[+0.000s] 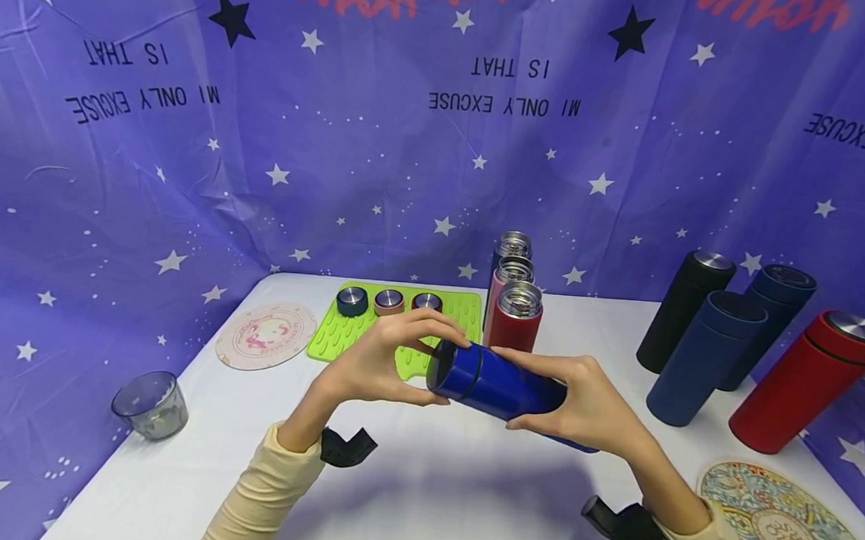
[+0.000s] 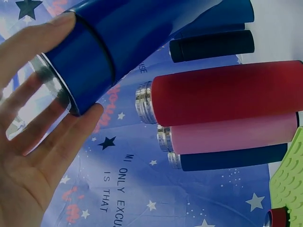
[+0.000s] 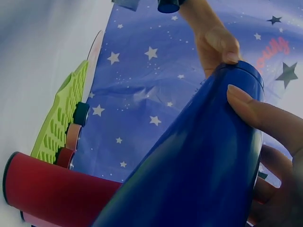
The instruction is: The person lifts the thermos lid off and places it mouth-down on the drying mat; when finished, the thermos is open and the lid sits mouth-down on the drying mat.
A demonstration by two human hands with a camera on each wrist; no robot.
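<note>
A glossy blue thermos (image 1: 507, 386) hangs tilted above the middle of the table, its lid end up and to the left. My left hand (image 1: 379, 353) grips its blue lid (image 2: 80, 59), thumb on one side and fingers on the other. Around the body, my right hand (image 1: 591, 399) holds the thermos with thumb and fingers. A dark seam rings the joint between lid and body, and the lid sits on the bottle. Behind it stand an uncapped red thermos (image 1: 514, 329) and an uncapped pink thermos (image 2: 232, 135), with a dark blue one (image 2: 232, 158) at the back.
Three lids (image 1: 389, 302) lie on a green mat (image 1: 320, 346) at the back. Capped thermoses, including a black one (image 1: 678, 318) and a red one (image 1: 804, 388), stand at right. A patterned round mat (image 1: 781, 523), a pink round mat (image 1: 265, 338) and a glass cup (image 1: 152, 410) lie around.
</note>
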